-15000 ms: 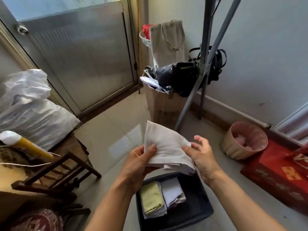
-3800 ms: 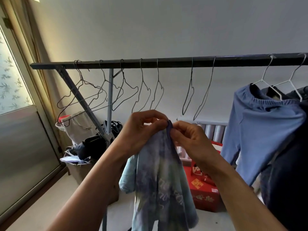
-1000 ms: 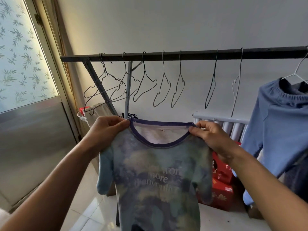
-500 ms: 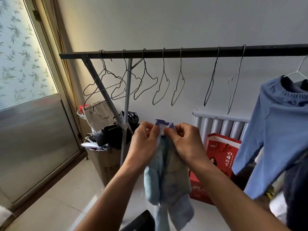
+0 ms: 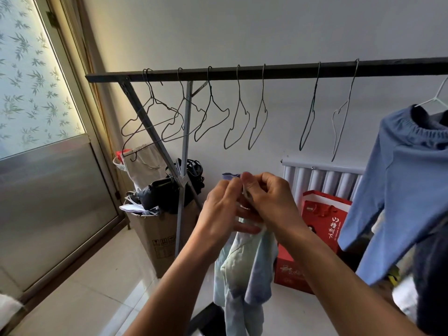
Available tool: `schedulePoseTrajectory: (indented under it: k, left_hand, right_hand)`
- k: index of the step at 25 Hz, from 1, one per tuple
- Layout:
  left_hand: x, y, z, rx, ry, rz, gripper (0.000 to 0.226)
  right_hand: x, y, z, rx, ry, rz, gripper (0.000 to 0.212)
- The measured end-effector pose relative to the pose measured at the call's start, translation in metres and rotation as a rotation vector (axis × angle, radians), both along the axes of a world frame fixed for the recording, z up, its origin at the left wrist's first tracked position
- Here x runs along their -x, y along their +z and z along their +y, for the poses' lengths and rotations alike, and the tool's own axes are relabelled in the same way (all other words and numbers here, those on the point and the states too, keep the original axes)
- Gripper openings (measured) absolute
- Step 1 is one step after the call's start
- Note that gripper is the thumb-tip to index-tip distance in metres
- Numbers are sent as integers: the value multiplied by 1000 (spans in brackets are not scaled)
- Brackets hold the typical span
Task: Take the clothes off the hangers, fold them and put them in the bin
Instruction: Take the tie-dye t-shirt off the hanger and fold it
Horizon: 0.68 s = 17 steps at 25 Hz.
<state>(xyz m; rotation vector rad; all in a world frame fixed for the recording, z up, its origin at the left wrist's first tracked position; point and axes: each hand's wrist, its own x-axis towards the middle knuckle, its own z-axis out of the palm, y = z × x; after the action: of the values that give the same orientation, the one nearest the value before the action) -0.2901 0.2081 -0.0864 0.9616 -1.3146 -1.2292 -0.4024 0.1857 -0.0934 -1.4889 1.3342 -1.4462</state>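
Observation:
A small tie-dye T-shirt [image 5: 244, 270] hangs folded lengthwise in front of me, its purple collar edge peeking out above my fingers. My left hand [image 5: 223, 209] and my right hand [image 5: 269, 202] meet at its top and both pinch the fabric there. Behind them a black rail [image 5: 291, 70] carries several bare wire hangers [image 5: 211, 112]. A blue long-sleeved top [image 5: 402, 180] hangs on a white hanger [image 5: 436, 98] at the right, with a dark garment [image 5: 434, 287] beside it. A dark corner of the bin [image 5: 206, 321] shows at the bottom edge.
A cardboard box [image 5: 160, 236] stuffed with black bags stands by the rack's leg [image 5: 180, 190]. Red gift bags [image 5: 322, 229] lean against a white radiator [image 5: 322, 180]. A frosted metal door [image 5: 48, 190] closes the left side. Pale floor tiles [image 5: 97, 287] lie below.
A second ago my hands held the T-shirt spread wide by its shoulders. They have come together, folding it in half lengthwise, and now pinch its top edge.

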Motion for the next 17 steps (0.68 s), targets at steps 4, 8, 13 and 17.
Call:
schedulePoseTrajectory:
  k: [4,8,13,17]
  left_hand:
    - [-5,7,7,-32,-89,25,39]
    - [-31,15,-22,464,211,-583,35]
    - [-31,35,-52,499,-109,-765,40]
    - [-24,37,-62,535,-25,-628,38]
  right_hand:
    - [7,4,2,-7,110,21,17]
    - [23,15,-1,17,188,47,12]
    - [36,25,-4,75,326,26,13]
    - [57,16,-6,20,304,51,17]
